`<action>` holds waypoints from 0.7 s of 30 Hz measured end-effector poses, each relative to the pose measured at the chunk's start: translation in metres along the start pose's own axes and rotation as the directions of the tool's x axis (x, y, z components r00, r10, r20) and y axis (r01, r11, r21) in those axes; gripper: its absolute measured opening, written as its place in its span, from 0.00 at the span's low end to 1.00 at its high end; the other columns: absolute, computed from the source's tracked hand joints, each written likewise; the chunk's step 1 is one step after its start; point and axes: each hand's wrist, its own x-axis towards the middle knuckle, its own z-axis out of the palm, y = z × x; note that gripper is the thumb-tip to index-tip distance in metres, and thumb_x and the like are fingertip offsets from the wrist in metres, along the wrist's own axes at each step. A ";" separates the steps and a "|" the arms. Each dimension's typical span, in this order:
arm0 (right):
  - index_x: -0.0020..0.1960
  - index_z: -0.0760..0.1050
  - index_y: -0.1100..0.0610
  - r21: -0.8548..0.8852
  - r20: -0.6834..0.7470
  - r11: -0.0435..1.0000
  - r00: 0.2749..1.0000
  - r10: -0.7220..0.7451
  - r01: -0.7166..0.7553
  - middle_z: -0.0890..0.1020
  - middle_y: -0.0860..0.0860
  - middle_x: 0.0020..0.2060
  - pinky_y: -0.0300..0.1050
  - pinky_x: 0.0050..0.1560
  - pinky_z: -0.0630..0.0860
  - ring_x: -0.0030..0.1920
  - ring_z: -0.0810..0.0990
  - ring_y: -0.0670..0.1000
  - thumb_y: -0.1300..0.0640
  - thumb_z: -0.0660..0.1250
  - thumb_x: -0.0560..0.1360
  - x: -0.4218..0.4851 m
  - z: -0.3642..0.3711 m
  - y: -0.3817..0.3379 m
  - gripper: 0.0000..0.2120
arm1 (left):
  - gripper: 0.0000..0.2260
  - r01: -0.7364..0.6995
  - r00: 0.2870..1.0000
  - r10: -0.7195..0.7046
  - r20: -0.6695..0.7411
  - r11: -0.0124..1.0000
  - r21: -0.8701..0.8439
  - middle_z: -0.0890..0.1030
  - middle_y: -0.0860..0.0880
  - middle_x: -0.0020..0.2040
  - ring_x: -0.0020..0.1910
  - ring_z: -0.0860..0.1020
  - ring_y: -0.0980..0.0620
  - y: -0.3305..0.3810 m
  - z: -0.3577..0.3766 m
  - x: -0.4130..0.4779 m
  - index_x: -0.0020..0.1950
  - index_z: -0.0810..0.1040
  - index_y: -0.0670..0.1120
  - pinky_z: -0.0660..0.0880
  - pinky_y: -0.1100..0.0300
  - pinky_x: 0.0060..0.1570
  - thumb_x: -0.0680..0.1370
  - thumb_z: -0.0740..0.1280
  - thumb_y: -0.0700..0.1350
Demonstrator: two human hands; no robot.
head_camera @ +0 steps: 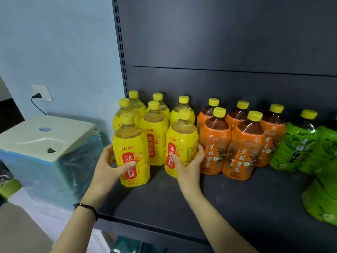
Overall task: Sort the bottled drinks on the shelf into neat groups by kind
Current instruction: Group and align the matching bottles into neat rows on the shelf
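Holding anything, the two grips?

Both are. The left grip [109, 167] is curled round the front-left yellow bottle [131, 141], thumb across its red label. The right grip [189, 165] wraps the front-right yellow bottle [182, 139] from its right side.

Where do those two stand?

Upright on the dark shelf [237, 207], in front of the other yellow bottles [155, 136] at its left end, with a gap between the pair.

And the other kinds?

The orange bottles [244, 148] stand just right of the yellow ones, the nearest beside the right grip's fingers. The green bottles [295, 143] come next, some cut off at the right edge.

Anything off the shelf?

A white box [45, 136] sits to the left, below a wall socket [42, 93] with a plug in it. A dark bracelet [87, 209] circles the left wrist.
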 end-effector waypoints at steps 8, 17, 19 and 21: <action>0.74 0.57 0.46 -0.076 -0.006 0.996 0.999 0.040 -0.041 0.71 0.49 0.69 0.55 0.67 0.71 0.67 0.72 0.51 0.46 0.67 0.75 0.018 -0.004 0.003 0.32 | 0.31 -0.008 0.998 0.009 0.065 1.000 -0.021 0.81 0.58 0.56 0.53 0.79 0.63 -0.008 -0.025 0.013 0.59 0.72 0.60 0.76 0.64 0.49 0.59 0.77 0.56; 0.76 0.51 0.41 -0.177 -0.027 0.982 0.998 0.057 -0.061 0.67 0.48 0.73 0.55 0.70 0.69 0.70 0.69 0.51 0.40 0.64 0.74 0.015 0.001 -0.001 0.35 | 0.32 -0.015 0.990 0.019 0.140 1.000 -0.027 0.81 0.61 0.56 0.54 0.79 0.63 -0.022 -0.029 0.028 0.69 0.69 0.56 0.76 0.66 0.50 0.67 0.75 0.55; 0.76 0.53 0.41 -0.206 -0.058 0.976 0.997 0.059 -0.070 0.68 0.47 0.72 0.53 0.70 0.68 0.69 0.69 0.50 0.39 0.64 0.74 0.011 0.003 -0.003 0.35 | 0.32 -0.022 0.985 0.021 0.172 1.000 0.004 0.80 0.64 0.55 0.54 0.78 0.65 -0.025 -0.032 0.028 0.68 0.68 0.59 0.76 0.71 0.46 0.67 0.74 0.57; 0.75 0.56 0.44 -0.256 -0.107 0.964 0.993 0.046 -0.073 0.71 0.47 0.69 0.51 0.68 0.70 0.66 0.71 0.49 0.42 0.64 0.75 0.007 0.003 -0.006 0.32 | 0.29 -0.033 0.981 0.024 0.192 0.998 0.045 0.80 0.61 0.56 0.53 0.77 0.68 -0.026 -0.035 0.026 0.70 0.67 0.56 0.75 0.74 0.45 0.71 0.74 0.53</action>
